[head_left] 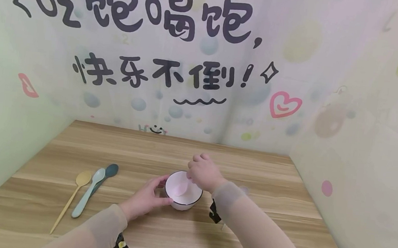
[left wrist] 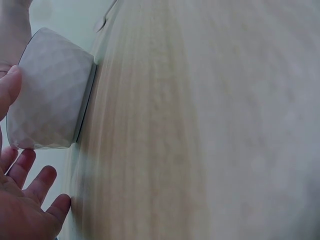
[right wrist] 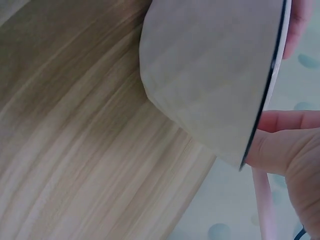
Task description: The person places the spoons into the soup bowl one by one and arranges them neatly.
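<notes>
A white bowl with a dark rim and a faceted outer wall stands upright on the wooden table. My left hand holds its left side, thumb at the near rim and fingers round the far side. In the left wrist view, the fingertips sit against the faceted wall of the bowl. Over the bowl's far right rim, my right hand pinches a pink spoon, whose head is inside the bowl. Its pink handle sticks out past the fingers in the right wrist view.
To the left on the table lie a yellow spoon, a light blue spoon and a dark blue spoon, the two blue ones overlapping. A printed wall rises behind the table's far edge.
</notes>
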A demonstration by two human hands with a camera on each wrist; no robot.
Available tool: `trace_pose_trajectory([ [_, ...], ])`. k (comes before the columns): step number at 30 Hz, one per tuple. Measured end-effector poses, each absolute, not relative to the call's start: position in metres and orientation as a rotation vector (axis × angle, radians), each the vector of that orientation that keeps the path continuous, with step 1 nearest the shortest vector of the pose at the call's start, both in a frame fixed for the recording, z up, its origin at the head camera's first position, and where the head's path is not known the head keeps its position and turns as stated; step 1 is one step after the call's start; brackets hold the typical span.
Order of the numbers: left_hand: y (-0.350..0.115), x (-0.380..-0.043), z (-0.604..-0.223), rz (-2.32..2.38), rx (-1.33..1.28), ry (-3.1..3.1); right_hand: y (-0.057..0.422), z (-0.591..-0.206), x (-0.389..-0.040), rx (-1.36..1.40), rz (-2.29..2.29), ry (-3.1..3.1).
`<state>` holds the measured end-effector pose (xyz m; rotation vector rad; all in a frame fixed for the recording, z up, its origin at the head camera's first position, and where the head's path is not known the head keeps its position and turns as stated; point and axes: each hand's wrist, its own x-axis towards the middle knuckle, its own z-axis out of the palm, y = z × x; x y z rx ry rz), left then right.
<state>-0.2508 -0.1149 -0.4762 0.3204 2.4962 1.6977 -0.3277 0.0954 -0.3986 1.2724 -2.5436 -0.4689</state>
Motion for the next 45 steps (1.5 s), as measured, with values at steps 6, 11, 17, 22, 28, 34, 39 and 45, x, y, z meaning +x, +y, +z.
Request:
trace_pose_trajectory([
  [6, -0.1146, -0.2499, -0.4758, 1.699, 0.328, 2.505, 0.0931, -0.4006, -0.3283, 1.286, -0.486, -2.502],
  [11, -0.1144, -0.2499, -0.4764, 1.704, 0.335, 2.507, 0.0917, -0.4013, -0.3274, 1.289, -0.494, -2.502],
  [17, -0.1144, -0.2500, -0.4766, 1.710, 0.332, 2.501, 0.0902, -0.4035, -0.3280, 1.289, -0.490, -2.493],
  [22, -0.1145, -0.2506, -0.4767, 1.700, 0.334, 2.514, 0.0895, -0.4066, -0.3294, 1.286, -0.513, -2.472],
  [28, -0.1149, -0.2517, -0.4774, 1.693, 0.329, 2.511, 0.0906, -0.4074, -0.3285, 1.284, -0.514, -2.456],
  [34, -0.1149, -0.2515, -0.4772, 1.693, 0.321, 2.513, 0.0923, -0.4089, -0.3295, 1.297, -0.488, -2.448],
  [39, -0.1146, -0.2509, -0.4764, 1.701, 0.319, 2.507, 0.0937, -0.4067, -0.3283, 1.307, -0.476, -2.449],
  [45, -0.1143, -0.2503, -0.4753, 1.704, 0.308, 2.497, 0.0955, -0.4048, -0.3258, 1.321, -0.449, -2.445],
])
